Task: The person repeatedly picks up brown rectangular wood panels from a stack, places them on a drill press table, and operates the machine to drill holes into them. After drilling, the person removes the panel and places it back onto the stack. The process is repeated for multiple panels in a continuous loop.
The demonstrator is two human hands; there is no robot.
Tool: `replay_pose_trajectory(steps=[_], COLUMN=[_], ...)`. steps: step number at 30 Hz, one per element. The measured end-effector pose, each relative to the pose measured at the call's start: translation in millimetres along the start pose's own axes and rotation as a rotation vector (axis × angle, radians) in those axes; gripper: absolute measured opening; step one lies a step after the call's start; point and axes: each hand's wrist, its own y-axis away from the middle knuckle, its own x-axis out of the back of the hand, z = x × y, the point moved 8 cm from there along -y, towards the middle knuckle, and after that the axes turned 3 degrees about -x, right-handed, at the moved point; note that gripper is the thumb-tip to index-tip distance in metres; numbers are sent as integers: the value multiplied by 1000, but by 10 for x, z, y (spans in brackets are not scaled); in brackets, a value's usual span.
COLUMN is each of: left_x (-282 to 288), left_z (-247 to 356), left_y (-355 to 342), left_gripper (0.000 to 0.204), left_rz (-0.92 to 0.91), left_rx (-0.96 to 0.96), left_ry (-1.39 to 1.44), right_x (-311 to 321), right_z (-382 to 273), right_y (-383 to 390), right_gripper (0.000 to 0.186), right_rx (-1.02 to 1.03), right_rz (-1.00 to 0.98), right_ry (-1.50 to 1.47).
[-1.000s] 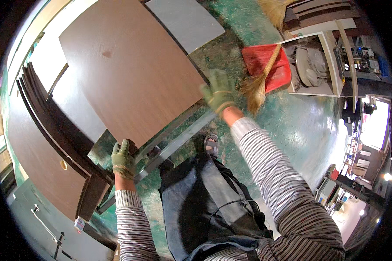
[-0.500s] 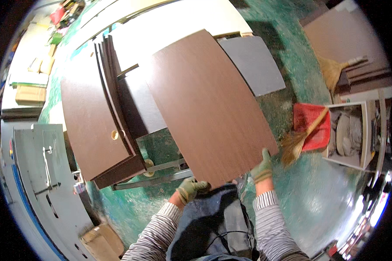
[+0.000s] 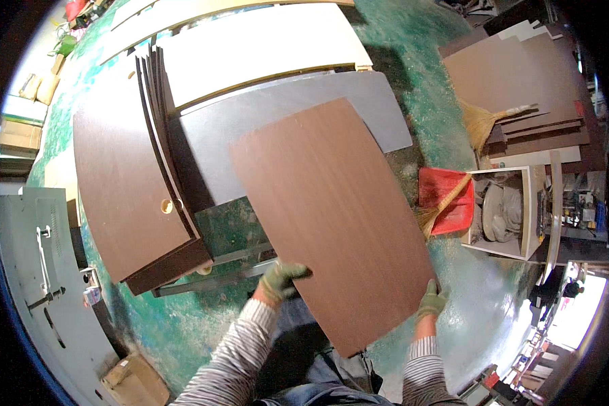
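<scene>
Head view shows both gloved hands now gripping the brown panel (image 3: 331, 223), left hand (image 3: 281, 279) on its near-left edge, right hand (image 3: 432, 299) at its near-right corner, where earlier only one reached it, lifted above the green floor (image 3: 183, 325).

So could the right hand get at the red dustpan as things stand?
Probably not right now: the right hand grips the brown board's edge, and the red dustpan lies further off on the floor beyond it.

Green floor (image 3: 183, 325) bears seemingly stacked panels (image 3: 125, 189).
</scene>
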Motion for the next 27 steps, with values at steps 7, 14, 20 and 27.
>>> replay_pose_trajectory(steps=[7,14,20,27], left_x=[-507,-936,-970,-786], left_z=[169,109,108,-63], left_y=[667,817,908,822], left_gripper=[47,62,60,61], left_rz=[-398,-76,-53,-101], left_rx=[-348,385,422,410], left_ry=[-585,161,273,256], right_x=[-487,-1322,-1895,-1791], right_z=[-3224,-4991,-4998,-2835], right_y=[562,1119,2868,4830], right_gripper=[76,95,89,71], right_rx=[1066,1394,1445,1536], right_rz=[-109,-45,-486,-1709], right_ry=[316,655,835,369])
